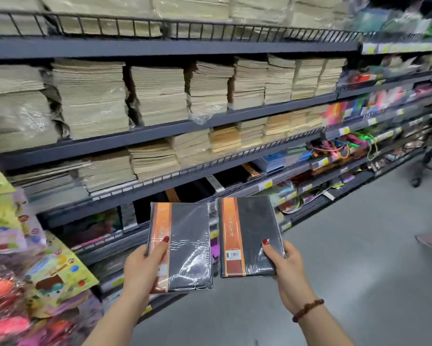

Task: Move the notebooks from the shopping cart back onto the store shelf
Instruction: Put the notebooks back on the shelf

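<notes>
Notebooks: left notebook (185, 245) and right notebook (250, 236), both black, shrink-wrapped, with an orange band by the spine; I hold them side by side, apart, before the lower shelves.
Toy packs (47, 270): bright, at far left.
Store shelf (160, 131): dark metal tiers stacked with beige paper pads (90, 96).
Left hand (140, 268): my fingers curl under the left notebook, thumb on its orange band.
Right hand (285, 270): grasps the right notebook's lower right corner, thumb on the cover; bead bracelet (307, 309) on my wrist.
Floor (359, 258): grey, smooth aisle.

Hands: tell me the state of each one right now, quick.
Left hand: holds the left notebook, thumb on its cover.
Right hand: holds the right notebook, thumb on its cover.
</notes>
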Demonstrator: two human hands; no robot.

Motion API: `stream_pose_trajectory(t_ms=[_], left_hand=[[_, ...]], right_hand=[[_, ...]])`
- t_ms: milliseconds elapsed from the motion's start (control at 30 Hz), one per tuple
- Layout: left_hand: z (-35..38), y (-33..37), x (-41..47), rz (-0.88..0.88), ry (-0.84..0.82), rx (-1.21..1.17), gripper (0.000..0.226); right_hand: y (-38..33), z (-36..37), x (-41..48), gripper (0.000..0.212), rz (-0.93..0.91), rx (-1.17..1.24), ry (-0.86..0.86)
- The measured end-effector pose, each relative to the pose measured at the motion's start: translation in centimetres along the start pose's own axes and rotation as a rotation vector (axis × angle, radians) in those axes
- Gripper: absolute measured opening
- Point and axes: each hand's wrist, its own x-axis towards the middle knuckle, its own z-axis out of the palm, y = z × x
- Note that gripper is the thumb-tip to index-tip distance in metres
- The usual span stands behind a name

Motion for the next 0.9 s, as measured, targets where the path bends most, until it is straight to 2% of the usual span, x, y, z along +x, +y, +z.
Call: stream_pose_trajectory(t_ms=[200,400,433,533,633,700,900], left_hand=[[3.7,-1.8,4.0,-0.064,0.195,0.029,0.04],[7.8,-2.2,6.3,-0.119,0.37,-0.049,0.021],[8.2,-2.4,6.5,-0.134,0.387,-0.069,0.019],[8.7,-3.4,7.3,-0.195,0.448,-0.099,0.012],[8.7,-4.8,8.6,-0.224,0.509,-0.108,0.023],[8.7,-6.0,9.9,-0.232,0.538,-0.152,0.017],[9.0,-9.5,13.7,-0.254,0.604,-0.218,0.012]], right_hand=[[1.4,0.7,9.9,0.017,0.117,-0.063,-0.157],[2.4,1.8,19.1,0.063,0.193,-0.161,-0.31],[2.7,2.0,20.2,0.062,0.207,-0.164,-0.329],[3.0,3.3,22.8,0.023,0.225,-0.222,-0.372],[3.9,4.7,24.7,0.007,0.249,-0.239,-0.412],[5.0,5.7,25.9,0.006,0.28,-0.246,-0.422],[9.2,8.3,28.7,0.027,0.37,-0.203,-0.413]])
